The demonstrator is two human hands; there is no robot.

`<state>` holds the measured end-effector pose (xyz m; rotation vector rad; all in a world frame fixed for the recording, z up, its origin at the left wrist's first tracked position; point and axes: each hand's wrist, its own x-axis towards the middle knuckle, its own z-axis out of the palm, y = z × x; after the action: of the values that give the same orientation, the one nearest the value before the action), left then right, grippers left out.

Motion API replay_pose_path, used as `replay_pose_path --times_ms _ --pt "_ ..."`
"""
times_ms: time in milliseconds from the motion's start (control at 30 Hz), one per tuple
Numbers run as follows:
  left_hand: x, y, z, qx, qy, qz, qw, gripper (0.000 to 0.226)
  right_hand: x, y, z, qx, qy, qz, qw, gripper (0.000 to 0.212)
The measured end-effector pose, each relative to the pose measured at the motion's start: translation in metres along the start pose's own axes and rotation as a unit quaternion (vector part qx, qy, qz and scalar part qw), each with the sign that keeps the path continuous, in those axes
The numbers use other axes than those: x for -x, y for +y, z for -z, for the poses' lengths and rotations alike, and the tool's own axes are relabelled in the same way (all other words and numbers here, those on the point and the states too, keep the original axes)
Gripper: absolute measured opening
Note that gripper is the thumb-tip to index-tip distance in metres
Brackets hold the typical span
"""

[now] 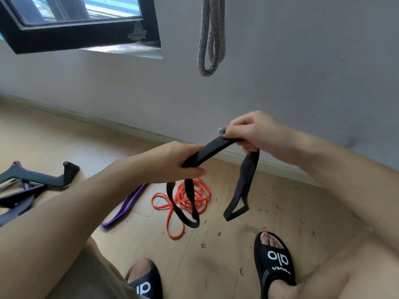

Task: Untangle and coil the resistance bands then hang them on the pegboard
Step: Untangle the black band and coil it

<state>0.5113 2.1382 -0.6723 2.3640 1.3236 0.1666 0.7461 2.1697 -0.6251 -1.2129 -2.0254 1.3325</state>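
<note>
Coiling step underway: black band (212, 149) is gripped btwn left hand (179, 161) & right hand (248, 132); hanging loops prob. need gathering next, orange band (183, 199) untouched on floor (269, 223).

Both bare forearms reached forward from the lower corners of the view, converging toward the middle. The left hand (179, 162) was held lower and nearer the body, knuckles up, its fingers curled round one end of the flat black rubber resistance band (212, 151), the thumb lying beneath along the underside. The right hand (250, 131) was raised slightly higher and farther out, back of the hand toward the camera, its wrist bent downward. Its thumb, with a dark-painted nail, and curled fingers pinched the other end of the same stretch of band. The two hands were near each other but apart.
</note>
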Motion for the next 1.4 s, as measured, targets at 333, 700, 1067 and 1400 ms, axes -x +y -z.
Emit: replay_pose_path --times_ms 333,700,1067,1400 --pt "-0.003 -0.001 0.001 0.041 0.039 0.004 0.998 0.025 0.0 0.012 -0.001 0.083 -0.068 -0.11 0.988 0.061" --pt "-0.004 0.007 0.003 0.058 0.007 -0.022 0.998 0.016 0.003 0.0 -0.007 0.043 -0.08 -0.012 0.996 0.037" --pt "-0.005 0.006 0.001 0.029 0.014 -0.016 0.999 0.025 0.005 0.005 -0.009 0.093 -0.12 -0.133 0.979 0.047" --pt "-0.003 -0.002 0.001 0.082 -0.004 0.001 0.997 0.025 0.004 -0.002 -0.013 0.035 -0.116 -0.024 0.992 0.047"
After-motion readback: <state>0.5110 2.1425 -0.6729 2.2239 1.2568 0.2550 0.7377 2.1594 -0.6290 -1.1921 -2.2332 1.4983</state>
